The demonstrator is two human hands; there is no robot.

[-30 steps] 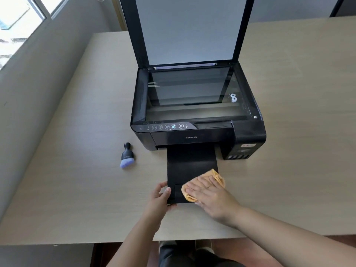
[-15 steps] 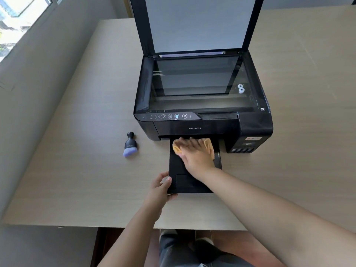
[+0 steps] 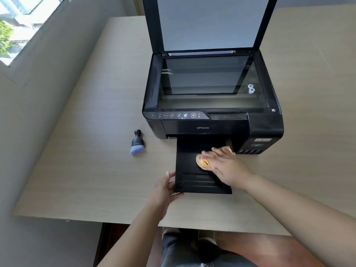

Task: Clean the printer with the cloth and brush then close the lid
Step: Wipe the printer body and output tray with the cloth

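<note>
The right hand [image 3: 225,166] presses an orange cloth [image 3: 202,162] flat-fingered onto the printer [image 3: 212,120]'s front output tray [image 3: 194,182]; the left hand [image 3: 163,189] grips the tray's front corner. Heavy pressure could strain the thin tray. The brush [image 3: 137,143] lies on the worktop [image 3: 86,151] left of the printer, whose lid [image 3: 210,24] stands open.

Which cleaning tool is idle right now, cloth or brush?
The brush: it lies untouched on the table, left of the printer. The right hand presses the orange cloth on the output tray.

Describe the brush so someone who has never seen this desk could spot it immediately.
Start at the black printer on the wooden table. Just left of its front corner, apart from it, lies the brush: a stubby black knob handle with pale purple bristles, untouched by either hand.
</note>
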